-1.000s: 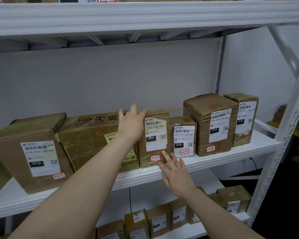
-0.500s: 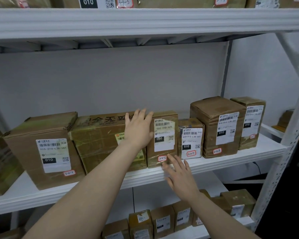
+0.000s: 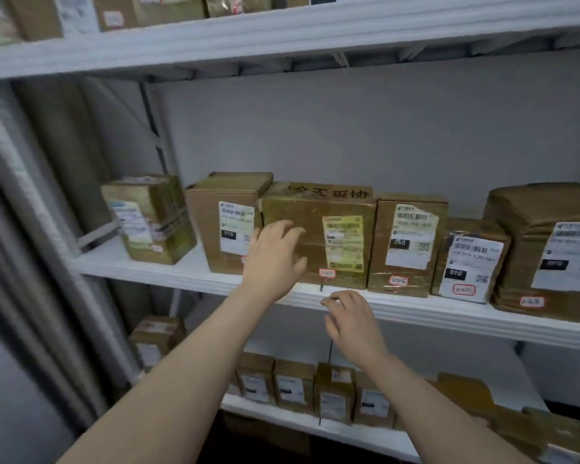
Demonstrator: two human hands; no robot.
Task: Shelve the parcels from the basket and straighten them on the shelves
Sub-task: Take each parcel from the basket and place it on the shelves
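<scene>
Brown taped parcels stand in a row on the middle shelf. The wide parcel with black characters on top sits at the centre. My left hand hovers at its lower left front, fingers loosely curled, holding nothing. My right hand hangs just below the shelf's front edge, fingers bent, holding nothing. To the left stands a 010 parcel. To the right are the 060 parcel, a small 010 parcel and a big wrapped parcel. The basket is out of view.
A tilted, tape-wrapped parcel sits at the shelf's left end by the rack's upright. The lower shelf holds a row of small parcels. More parcels line the top shelf. A grey wall closes the back.
The view has swung left. My left hand has come off the top of the 060 parcel and moved left to the wide parcel's front. My right hand has dropped below the shelf edge.
</scene>
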